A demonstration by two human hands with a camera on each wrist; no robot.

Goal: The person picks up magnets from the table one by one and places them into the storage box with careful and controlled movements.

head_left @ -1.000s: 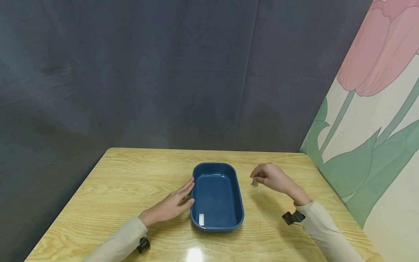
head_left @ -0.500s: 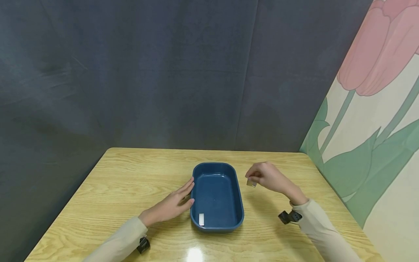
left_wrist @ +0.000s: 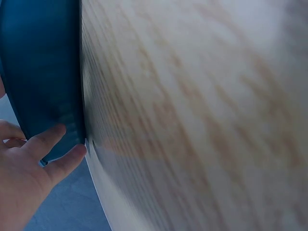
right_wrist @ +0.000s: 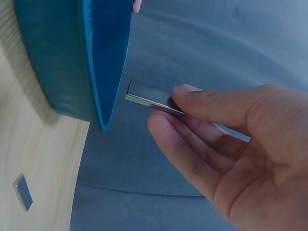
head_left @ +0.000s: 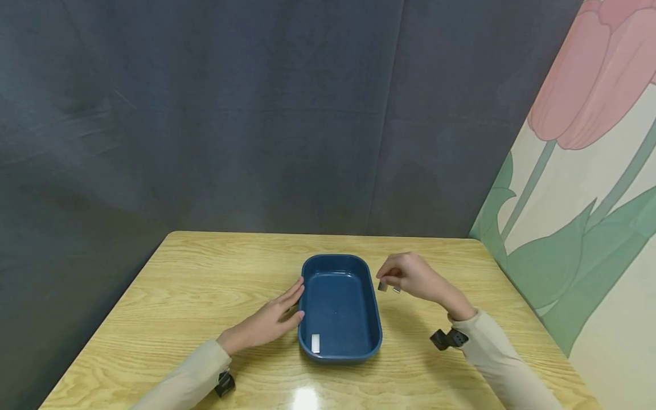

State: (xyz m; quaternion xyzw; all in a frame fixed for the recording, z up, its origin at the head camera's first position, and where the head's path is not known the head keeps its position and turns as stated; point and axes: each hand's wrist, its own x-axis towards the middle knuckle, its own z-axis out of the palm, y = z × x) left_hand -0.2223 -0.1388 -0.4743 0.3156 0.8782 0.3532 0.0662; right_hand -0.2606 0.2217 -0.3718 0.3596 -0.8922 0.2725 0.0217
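Thumb and fingers of my right hand (head_left: 417,277) pinch a small flat silver metal block (right_wrist: 151,97), held just off the right side of the blue tray (head_left: 378,319). A second silver block (right_wrist: 22,192) lies on the table; in the head view it peeks out under the right hand. My left hand (head_left: 266,323) rests with extended fingers against the tray's left wall, and the left wrist view has its fingertips (left_wrist: 79,150) touching that wall. Inside the tray's near left corner lies a small white block (head_left: 315,343).
The wood-grain table (head_left: 215,273) reaches back to a dark grey curtain (head_left: 287,119). At the right stands a wall (head_left: 589,188) painted with a pink tulip. Black wrist cameras are strapped near both sleeves.
My right hand has moved left toward the tray with the silver block. The second block on the table now shows apart from the held one. The left hand and tray have stayed still.
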